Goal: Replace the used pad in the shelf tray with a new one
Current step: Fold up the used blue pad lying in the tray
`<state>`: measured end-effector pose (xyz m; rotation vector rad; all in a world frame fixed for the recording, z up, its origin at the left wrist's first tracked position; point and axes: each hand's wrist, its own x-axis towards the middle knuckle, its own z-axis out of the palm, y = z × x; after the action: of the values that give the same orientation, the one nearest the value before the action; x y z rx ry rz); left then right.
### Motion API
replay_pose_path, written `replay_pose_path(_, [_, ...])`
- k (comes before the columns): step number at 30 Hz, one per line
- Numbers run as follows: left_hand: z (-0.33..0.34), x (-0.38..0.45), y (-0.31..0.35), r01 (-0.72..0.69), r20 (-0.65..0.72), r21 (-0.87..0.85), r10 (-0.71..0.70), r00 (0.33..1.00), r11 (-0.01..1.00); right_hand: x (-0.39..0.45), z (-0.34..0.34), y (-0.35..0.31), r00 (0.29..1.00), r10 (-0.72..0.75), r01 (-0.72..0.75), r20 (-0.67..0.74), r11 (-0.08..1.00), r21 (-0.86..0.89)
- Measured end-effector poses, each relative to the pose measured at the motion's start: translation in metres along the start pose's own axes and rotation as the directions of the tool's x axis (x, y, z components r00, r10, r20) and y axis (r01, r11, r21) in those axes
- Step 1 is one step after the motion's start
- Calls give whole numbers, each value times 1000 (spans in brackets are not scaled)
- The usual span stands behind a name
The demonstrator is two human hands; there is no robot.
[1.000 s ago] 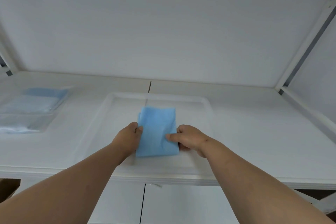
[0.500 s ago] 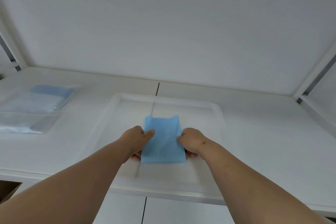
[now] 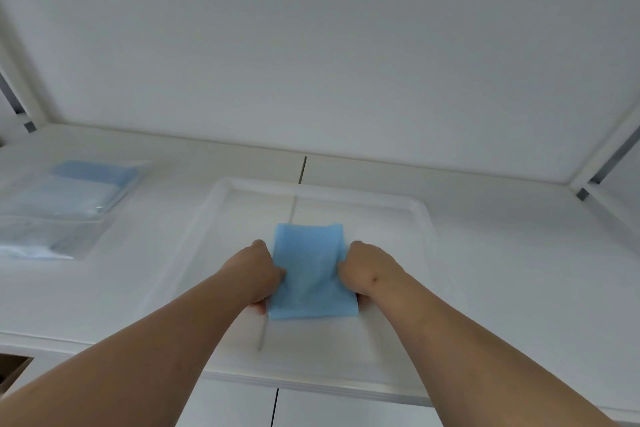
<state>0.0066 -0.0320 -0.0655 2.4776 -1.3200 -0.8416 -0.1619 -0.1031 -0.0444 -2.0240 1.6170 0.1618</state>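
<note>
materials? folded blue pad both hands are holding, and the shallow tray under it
Folded blue pad: looks like soft matte nonwoven or paper fabric; it creases and bunches where the hands grip it. Shallow translucent tray: probably smooth semi-gloss plastic; the shelf seam shows through its floor.

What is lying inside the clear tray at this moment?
Inside the tray a folded blue pad shows, held by the left hand and right hand. What lies beneath the pad is covered.
</note>
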Motion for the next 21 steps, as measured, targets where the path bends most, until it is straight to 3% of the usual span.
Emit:
replay_pose_path(2, [-1,-2,0,-36,-140,70,45,989,997,3,4,4,969,-99,75,-227,991,-113])
replay_pose_path(4, [-1,-7,3,-143,-274,176,188,943,974,7,10,6,868,-306,221,-390,943,-249])
replay_pose_path(6, [5,-8,5,-299,-264,360,404,876,884,11,21,9,720,-561,423,-408,821,-384])
replay_pose_path(7, [7,-8,6,-363,-200,453,490,848,814,14,26,11,668,-638,488,-383,764,-422])
replay_pose_path(8, [11,-6,7,-411,-117,516,537,835,751,16,31,14,658,-674,532,-335,731,-428])
replay_pose_path(10, [16,1,4,-436,26,565,513,858,701,17,36,19,744,-640,527,-190,738,-422])
replay_pose_path(13, [19,10,-6,-370,116,566,372,921,737,19,40,29,860,-500,428,-100,814,-393])
replay_pose_path(21, [15,16,-16,-248,62,508,252,966,825,18,38,41,919,-374,306,-128,877,-370])
